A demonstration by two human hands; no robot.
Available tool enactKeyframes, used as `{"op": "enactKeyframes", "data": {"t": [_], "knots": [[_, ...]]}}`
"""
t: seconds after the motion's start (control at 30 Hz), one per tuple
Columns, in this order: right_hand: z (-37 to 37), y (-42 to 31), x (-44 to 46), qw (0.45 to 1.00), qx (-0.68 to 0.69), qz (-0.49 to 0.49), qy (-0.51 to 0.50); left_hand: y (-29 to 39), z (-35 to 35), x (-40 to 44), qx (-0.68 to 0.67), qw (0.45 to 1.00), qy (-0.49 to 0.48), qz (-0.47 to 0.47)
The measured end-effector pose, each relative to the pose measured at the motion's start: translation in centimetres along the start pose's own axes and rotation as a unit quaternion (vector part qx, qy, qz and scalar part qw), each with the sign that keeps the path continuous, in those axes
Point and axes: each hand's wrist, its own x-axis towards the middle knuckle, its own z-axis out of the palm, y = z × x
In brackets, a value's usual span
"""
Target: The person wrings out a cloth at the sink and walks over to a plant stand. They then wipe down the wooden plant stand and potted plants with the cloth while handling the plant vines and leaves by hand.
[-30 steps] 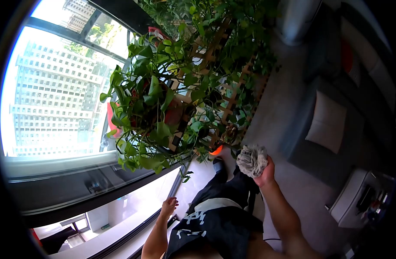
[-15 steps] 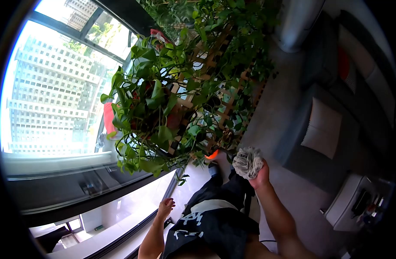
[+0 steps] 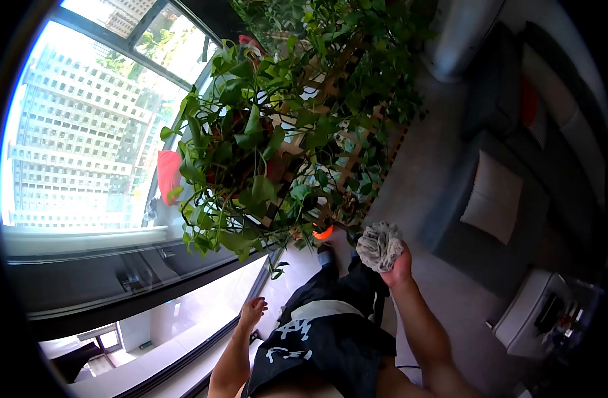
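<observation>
A crumpled grey cloth [image 3: 379, 246] is bunched in my right hand [image 3: 399, 266], held out in front of my body, just below the lattice. My left hand [image 3: 254, 310] hangs beside the window ledge with its fingers loosely curled; whether anything is inside them is too small to tell. A leafy green plant [image 3: 251, 132] in a reddish pot spreads above both hands, its vines trailing over a wooden lattice [image 3: 344, 156]. Neither hand touches the leaves.
A bright window [image 3: 85, 132] and its dark sill [image 3: 118, 278] run along the left. On the right stand a grey sofa [image 3: 450, 232] with a cushion [image 3: 493, 197] and a white case-like object [image 3: 529, 312]. An orange object [image 3: 323, 232] lies near my feet.
The view has shifted slightly. My right hand, with the cloth, now appears a little further left than a second ago. My left hand has moved slightly up and left in the view.
</observation>
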Motion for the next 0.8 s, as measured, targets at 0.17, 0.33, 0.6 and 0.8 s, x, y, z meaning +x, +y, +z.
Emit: {"op": "enactKeyframes", "data": {"t": [0.17,0.33,0.6,0.8], "knots": [[-0.7,0.7,-0.9,0.989,-0.046,-0.029,0.139,0.2,-0.3,-0.3,0.007,1.000,-0.002,-0.003],[-2.2,1.1,-1.8,0.986,-0.041,-0.043,0.153,-0.9,-0.8,0.6,-0.001,1.000,-0.011,-0.008],[-3.3,1.7,-3.0,0.986,-0.020,-0.066,0.154,-0.6,-1.3,0.3,0.013,1.000,-0.013,0.000],[-3.8,1.6,-3.4,0.998,0.025,-0.060,0.019,-0.2,-1.4,0.3,0.018,1.000,-0.017,0.009]]}}
